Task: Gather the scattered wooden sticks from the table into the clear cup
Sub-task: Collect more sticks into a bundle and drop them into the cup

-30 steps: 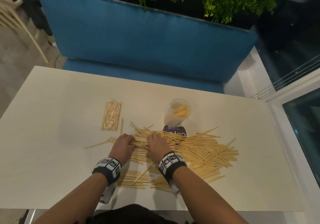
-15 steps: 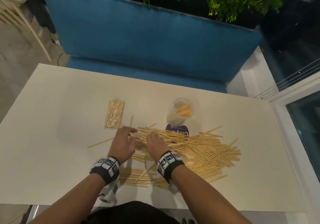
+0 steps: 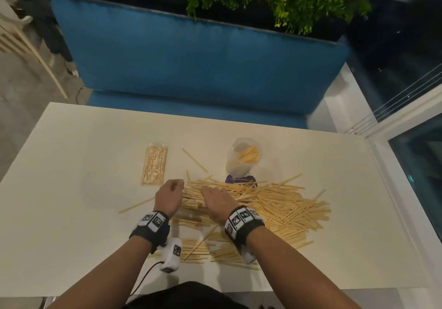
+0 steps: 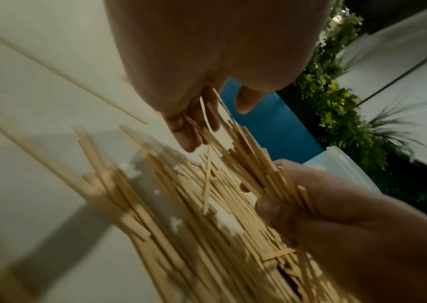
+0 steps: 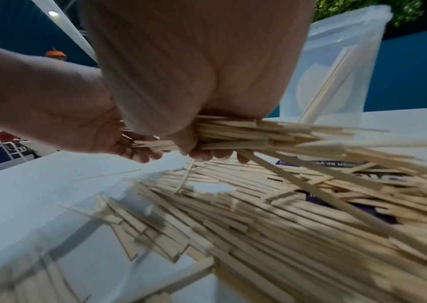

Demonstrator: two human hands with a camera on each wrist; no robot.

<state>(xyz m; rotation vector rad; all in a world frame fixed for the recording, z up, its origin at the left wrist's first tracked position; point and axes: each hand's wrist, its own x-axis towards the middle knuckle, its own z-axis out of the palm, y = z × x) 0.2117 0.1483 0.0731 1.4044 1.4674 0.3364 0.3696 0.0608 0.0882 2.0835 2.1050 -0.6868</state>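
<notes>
Right hand [image 5: 201,86]: I see fingers curled, gripping a bundle of sticks [image 5: 246,133].
Left hand [image 3: 168,197]: fingers curled on the bundle's end.
Cup [image 3: 244,159]: just beyond the pile [image 3: 282,205].
Table [image 3: 71,165]: bare toward left edge.

Pale tan wooden sticks [image 3: 275,203] lie on a cream-white table [image 3: 71,165]. The cup [image 3: 244,158] is clear and frosty. A purple card [image 3: 240,180] carries white lettering. Both wristbands [image 3: 153,222] are black with black-and-white square markers. The bench [image 3: 191,57] is blue.
</notes>
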